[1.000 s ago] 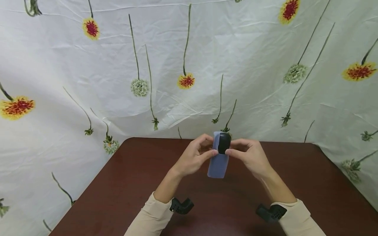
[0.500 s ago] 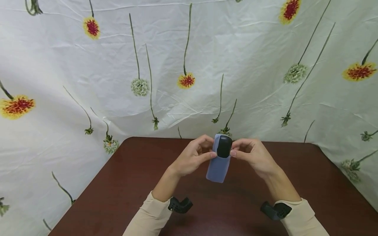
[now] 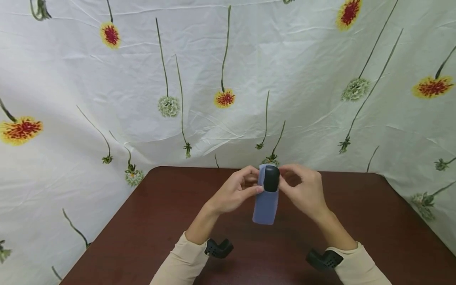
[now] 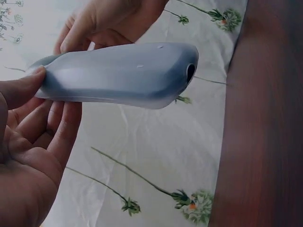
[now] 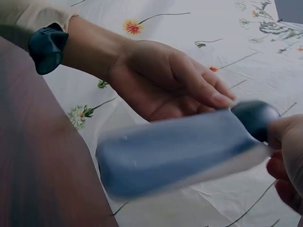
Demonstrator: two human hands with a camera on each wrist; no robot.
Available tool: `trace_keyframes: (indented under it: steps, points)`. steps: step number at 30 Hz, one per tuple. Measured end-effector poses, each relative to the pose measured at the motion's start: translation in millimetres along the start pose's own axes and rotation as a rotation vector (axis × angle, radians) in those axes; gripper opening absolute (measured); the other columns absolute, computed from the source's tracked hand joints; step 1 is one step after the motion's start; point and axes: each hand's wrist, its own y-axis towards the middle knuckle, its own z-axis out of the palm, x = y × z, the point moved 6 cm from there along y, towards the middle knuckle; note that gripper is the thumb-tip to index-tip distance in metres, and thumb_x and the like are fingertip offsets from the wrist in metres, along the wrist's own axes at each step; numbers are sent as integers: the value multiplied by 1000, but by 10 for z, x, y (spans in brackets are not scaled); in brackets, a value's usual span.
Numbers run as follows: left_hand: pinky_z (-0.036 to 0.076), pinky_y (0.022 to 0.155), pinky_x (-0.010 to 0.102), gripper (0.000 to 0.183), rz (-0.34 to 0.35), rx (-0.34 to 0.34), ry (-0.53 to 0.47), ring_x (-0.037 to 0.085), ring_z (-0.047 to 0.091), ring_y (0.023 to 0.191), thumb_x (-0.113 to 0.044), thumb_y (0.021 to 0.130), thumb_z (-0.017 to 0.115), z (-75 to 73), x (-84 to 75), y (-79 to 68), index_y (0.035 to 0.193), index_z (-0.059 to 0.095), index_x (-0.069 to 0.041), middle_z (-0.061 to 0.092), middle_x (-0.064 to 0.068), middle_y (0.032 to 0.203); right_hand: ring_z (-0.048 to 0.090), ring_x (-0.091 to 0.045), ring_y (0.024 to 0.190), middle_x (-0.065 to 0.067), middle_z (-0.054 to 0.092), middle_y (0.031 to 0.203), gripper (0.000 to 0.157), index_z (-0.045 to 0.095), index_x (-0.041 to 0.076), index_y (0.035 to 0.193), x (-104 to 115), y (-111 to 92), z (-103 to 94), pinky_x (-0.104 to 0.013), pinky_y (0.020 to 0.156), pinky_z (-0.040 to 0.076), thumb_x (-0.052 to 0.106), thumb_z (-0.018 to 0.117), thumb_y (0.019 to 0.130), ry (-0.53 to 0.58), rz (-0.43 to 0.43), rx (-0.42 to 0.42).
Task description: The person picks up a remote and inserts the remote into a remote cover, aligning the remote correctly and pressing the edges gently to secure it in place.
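Observation:
A long translucent blue sleeve (image 3: 265, 208) with a dark, glossy, rounded end (image 3: 271, 179) showing from its upper part is held up over the table. My left hand (image 3: 233, 192) pinches its left edge, thumb in front and fingers behind. From the right, my right hand (image 3: 304, 190) pinches the opposite edge beside the dark end. In the left wrist view the smooth back of the sleeve (image 4: 123, 73) faces the camera, with a small hole at its far end. The right wrist view shows the dark end (image 5: 255, 118) poking out of the sleeve's opening, between both hands' fingertips.
A dark reddish-brown table (image 3: 171, 237) lies below the hands. Behind it hangs a white cloth (image 3: 199, 71) printed with flowers. Each forearm wears a black wrist device (image 3: 219, 248) by its cream sleeve cuff.
The sleeve with its dark end has come slightly lower. My right hand shifted outward, then came back in against the edge, its fingers more bent. My left hand stays almost in place.

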Motion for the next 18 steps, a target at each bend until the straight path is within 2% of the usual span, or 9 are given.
trace_keyframes:
  steps: [3,6,13,18]
  points:
    - [57,88,39,24,9,4,34,23,68,113,2,102,62,33,31,15,125,55,3,69,18,122,68,-15,69,-5,75,87,22,80,2,99,69,4,-16,-25,58,55,-9,74,81,-57,-109,-82]
    - [58,87,39,26,26,-2,95,22,69,114,2,101,63,53,42,23,125,53,2,69,20,122,68,-17,69,-7,75,87,21,80,1,97,93,-1,-5,-25,57,54,-10,71,82,-106,-148,-122]
    - [58,80,30,26,53,23,202,14,71,106,2,101,63,107,56,39,124,51,-1,73,18,116,69,-20,67,-10,73,82,11,79,-1,91,52,-36,-2,-32,58,55,-7,71,86,-187,-91,-192]
    - [52,63,24,23,67,20,278,8,71,93,0,101,65,112,59,26,120,52,-3,75,14,110,68,-19,66,-10,72,80,8,78,-2,90,60,-41,14,-31,60,54,-7,72,87,-185,-71,-209]
